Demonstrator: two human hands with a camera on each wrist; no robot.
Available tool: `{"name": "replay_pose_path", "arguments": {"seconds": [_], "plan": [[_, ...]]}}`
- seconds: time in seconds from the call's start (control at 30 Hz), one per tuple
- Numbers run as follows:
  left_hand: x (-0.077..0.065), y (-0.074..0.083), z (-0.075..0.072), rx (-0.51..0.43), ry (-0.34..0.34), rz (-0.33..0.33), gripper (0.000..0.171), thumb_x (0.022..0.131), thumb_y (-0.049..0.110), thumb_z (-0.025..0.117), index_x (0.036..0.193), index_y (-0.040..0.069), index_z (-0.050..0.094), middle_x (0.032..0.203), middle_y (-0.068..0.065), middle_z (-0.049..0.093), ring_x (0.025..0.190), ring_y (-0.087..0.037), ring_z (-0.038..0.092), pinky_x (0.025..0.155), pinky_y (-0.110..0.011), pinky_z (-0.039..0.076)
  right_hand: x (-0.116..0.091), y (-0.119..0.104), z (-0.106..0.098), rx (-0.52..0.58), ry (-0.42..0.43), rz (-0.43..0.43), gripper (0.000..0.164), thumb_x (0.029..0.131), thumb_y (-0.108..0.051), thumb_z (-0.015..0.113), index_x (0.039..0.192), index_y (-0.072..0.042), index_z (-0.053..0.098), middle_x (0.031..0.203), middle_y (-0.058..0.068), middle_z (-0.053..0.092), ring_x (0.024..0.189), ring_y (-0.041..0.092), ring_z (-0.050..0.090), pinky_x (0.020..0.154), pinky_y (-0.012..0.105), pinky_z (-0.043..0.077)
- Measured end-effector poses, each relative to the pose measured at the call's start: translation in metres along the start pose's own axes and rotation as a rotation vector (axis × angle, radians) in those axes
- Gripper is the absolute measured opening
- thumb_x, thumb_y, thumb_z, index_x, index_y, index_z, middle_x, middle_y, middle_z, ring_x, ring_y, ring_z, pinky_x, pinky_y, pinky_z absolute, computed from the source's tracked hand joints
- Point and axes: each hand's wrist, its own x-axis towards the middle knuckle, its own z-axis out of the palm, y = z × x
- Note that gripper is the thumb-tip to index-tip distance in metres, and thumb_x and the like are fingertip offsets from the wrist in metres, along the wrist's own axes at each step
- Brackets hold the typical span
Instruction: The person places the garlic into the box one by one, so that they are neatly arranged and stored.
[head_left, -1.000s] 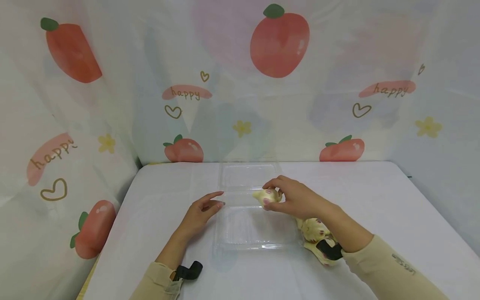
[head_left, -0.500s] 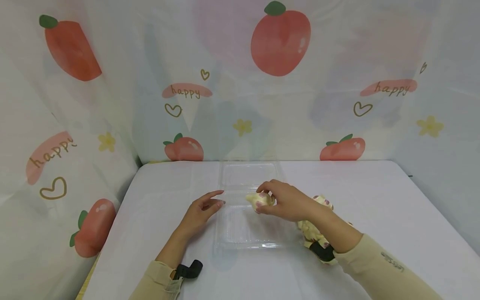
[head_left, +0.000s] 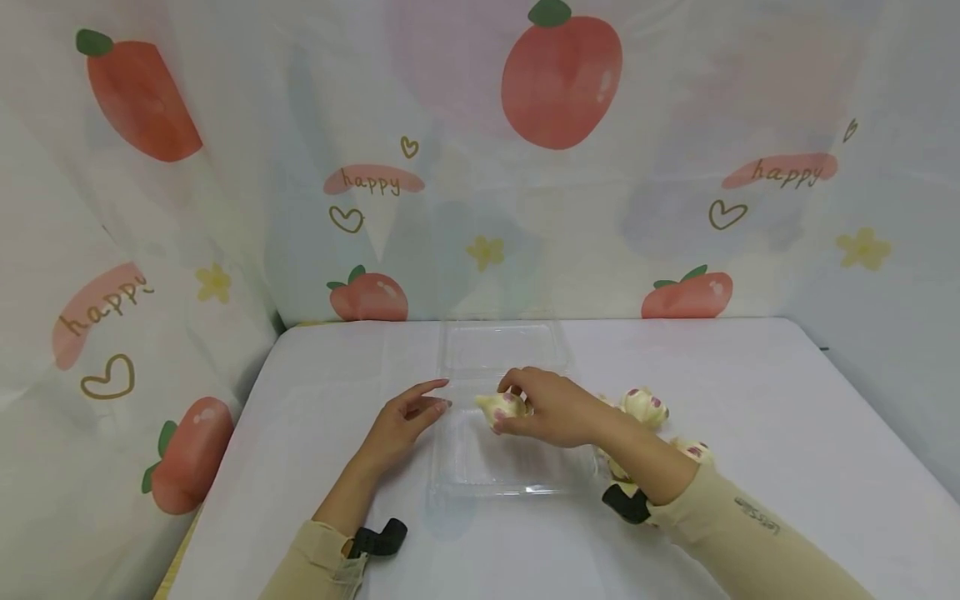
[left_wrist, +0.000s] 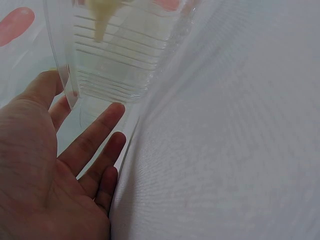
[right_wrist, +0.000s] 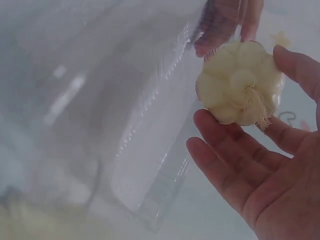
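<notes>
A person's right hand [head_left: 555, 408] pinches a garlic bulb [head_left: 501, 408] over an open clear container [head_left: 517, 492] just below the middle of the frame.

The bulb lies tipped on its side, its long axis running nearly level across the frame, pointed tip to the left; its pale, tufted root end faces the right-wrist camera. It is cream, blotched purplish pink, and plumply ribbed. The left hand [head_left: 401, 429], fingers loosely extended and gripping nothing, sits at the container's left edge; more bulbs [head_left: 643, 407] lie on the white surface [head_left: 750, 375] at lower right.
</notes>
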Motion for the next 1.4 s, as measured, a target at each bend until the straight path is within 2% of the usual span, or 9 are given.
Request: {"name": "replay_pose_path", "arguments": {"seconds": [0.33,0.63,0.93,1.4], "plan": [[0.000,0.000,0.001,0.006,0.010,-0.009,0.044,0.100,0.039,0.069,0.144,0.034,0.062,0.122,0.002,0.076,0.118,-0.021,0.069,0.110,-0.052,0.049,0.009,-0.007,0.009,-0.008,-0.006,0.009,0.045,0.094,-0.047,0.074,0.121,-0.014,0.063,0.115,0.003,0.069,0.097,0.016,0.063,0.086,0.038,0.053],[0.002,-0.001,0.000,-0.006,0.002,0.009,0.046,0.100,0.037,0.069,0.145,0.028,0.062,0.120,0.000,0.077,0.117,-0.020,0.070,0.110,-0.051,0.048,0.018,-0.013,0.018,-0.011,-0.025,0.054,0.045,0.094,-0.048,0.073,0.119,-0.013,0.062,0.115,0.004,0.070,0.103,0.020,0.065,0.092,0.042,0.052],[0.001,-0.002,-0.001,-0.016,-0.001,0.022,0.045,0.100,0.034,0.070,0.144,0.027,0.062,0.120,-0.001,0.077,0.116,-0.020,0.071,0.106,-0.044,0.049,0.024,-0.019,0.026,-0.026,-0.038,0.085,0.044,0.095,-0.046,0.073,0.117,-0.010,0.061,0.115,0.007,0.070,0.103,0.023,0.066,0.093,0.044,0.052],[0.000,0.000,-0.001,-0.018,-0.008,0.023,0.045,0.101,0.035,0.069,0.145,0.027,0.062,0.120,-0.001,0.077,0.116,-0.020,0.070,0.105,-0.044,0.049,0.032,-0.023,0.040,-0.037,-0.045,0.095,0.048,0.094,-0.046,0.074,0.118,-0.006,0.061,0.103,0.005,0.069,0.093,0.021,0.065,0.087,0.041,0.053]]}}
